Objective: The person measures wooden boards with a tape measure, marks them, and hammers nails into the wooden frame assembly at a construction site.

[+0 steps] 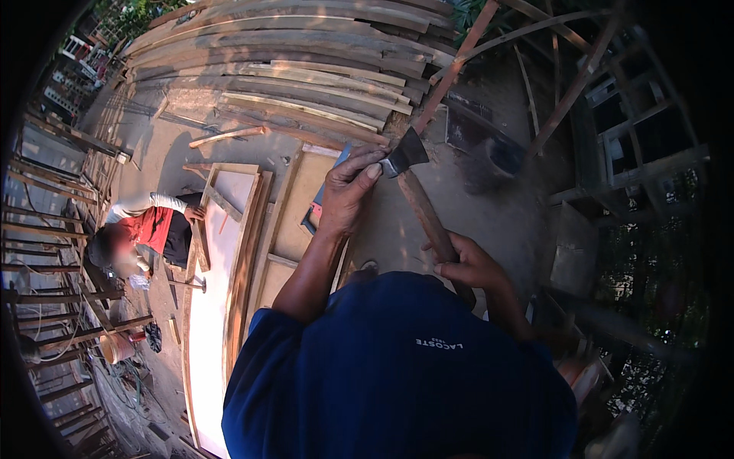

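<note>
In front of my chest I hold a hatchet [423, 205] with a dark metal head and a worn wooden handle. My left hand [353, 182] pinches the back end of its head between thumb and fingers. Lower down, my right hand [472, 262] is wrapped round the handle. The dark blade edge points away to the upper right. Partly behind my left wrist lies a handsaw [315, 208] with a red and black grip, resting on a wooden framed panel [294, 218].
A co-worker [157, 226] crouches at the left beside a long pale panel [210, 329], one hand on a piece of wood. Stacked boards [306, 73] cover the far ground. Leaning wooden poles [569, 96] stand at the far right. A bucket [116, 348] sits at the lower left.
</note>
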### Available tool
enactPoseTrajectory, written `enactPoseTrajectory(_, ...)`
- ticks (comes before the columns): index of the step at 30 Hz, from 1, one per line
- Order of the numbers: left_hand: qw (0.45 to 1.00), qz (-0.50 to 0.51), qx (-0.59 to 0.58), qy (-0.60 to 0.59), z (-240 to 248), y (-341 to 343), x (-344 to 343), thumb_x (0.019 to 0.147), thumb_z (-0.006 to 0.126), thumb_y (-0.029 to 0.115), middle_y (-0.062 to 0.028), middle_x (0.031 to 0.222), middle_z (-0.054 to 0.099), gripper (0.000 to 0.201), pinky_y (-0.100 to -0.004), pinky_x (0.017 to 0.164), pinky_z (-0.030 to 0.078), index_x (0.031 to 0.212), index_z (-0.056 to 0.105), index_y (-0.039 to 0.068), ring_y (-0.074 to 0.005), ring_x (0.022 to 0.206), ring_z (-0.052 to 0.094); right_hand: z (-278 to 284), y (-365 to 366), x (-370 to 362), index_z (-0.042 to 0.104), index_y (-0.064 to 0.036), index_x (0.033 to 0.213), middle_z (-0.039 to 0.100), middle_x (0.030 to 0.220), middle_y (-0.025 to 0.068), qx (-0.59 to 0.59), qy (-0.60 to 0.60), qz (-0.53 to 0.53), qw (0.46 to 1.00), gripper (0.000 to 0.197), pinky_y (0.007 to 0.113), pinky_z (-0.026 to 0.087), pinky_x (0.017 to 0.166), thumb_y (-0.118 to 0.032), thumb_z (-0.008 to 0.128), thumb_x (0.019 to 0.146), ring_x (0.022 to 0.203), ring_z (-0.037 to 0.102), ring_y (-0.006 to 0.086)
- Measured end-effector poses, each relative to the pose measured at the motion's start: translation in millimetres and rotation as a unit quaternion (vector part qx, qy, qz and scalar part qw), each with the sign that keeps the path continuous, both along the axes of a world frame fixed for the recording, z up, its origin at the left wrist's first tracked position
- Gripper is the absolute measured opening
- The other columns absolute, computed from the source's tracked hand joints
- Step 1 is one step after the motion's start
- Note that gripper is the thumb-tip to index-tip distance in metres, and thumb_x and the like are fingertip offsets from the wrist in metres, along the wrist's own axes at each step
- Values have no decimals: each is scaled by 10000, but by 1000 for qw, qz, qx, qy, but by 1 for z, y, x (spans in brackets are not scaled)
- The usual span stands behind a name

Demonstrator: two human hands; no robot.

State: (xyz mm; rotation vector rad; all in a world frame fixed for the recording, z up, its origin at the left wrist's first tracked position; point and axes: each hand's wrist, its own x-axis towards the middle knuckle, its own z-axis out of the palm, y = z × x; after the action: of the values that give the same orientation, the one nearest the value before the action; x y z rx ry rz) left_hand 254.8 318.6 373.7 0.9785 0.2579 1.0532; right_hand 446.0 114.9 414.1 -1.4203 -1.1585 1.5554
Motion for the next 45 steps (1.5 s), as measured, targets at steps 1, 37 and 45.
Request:
enactPoseTrajectory(1,999,12,36,37,1,3,4,921,737,99,-135,1320,627,271,-348,1083,422,1173,739,-2,-231,1236,580,-4,2,5,561,19,1268,614,916,45,2,2,-6,1000,463,306,488,779,-112,661,835,817,610,124)
enactPoseTrajectory(37,973,45,-97,206,35,-64,148,960,728,249,-72,1059,719,345,-333,890,535,1203,677,11,-167,953,671,-53,-12,209,530,57,1221,420,572,5,-97,606,213,760,487,263,348,381,-243,579,840,392,436,98)
enactPoseTrajectory(45,985,46,-136,97,37,-72,171,952,731,194,-69,997,733,202,-358,846,544,1082,716,40,-178,887,686,-27,-15,235,509,105,1213,479,624,65,-90,466,145,868,532,248,371,355,-236,611,817,383,431,127)
